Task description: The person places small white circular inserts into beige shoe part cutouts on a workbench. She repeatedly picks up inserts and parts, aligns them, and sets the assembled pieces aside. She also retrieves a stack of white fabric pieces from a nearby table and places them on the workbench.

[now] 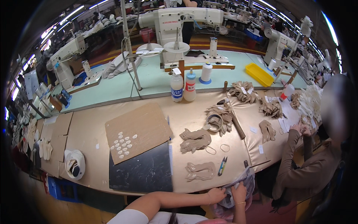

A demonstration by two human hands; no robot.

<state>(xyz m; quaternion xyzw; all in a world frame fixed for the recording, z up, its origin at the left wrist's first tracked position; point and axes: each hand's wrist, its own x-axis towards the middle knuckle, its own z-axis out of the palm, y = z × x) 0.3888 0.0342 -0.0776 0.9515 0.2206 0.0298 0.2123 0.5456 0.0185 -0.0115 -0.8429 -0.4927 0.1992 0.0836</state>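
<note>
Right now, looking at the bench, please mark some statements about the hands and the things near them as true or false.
1. Both hands are on a clear plastic bag at the bench edge. True: the left hand and right hand both grip it.
2. The snips are in the right hand. False: they lie on the bench, apart from both hands.
3. Small white pieces lie on the cardboard sheet. True.
4. The yellow tray stands on the dark mat. False: it stands far back on the green table.
5. Two bottles stand upright behind the cardboard. True.
</note>
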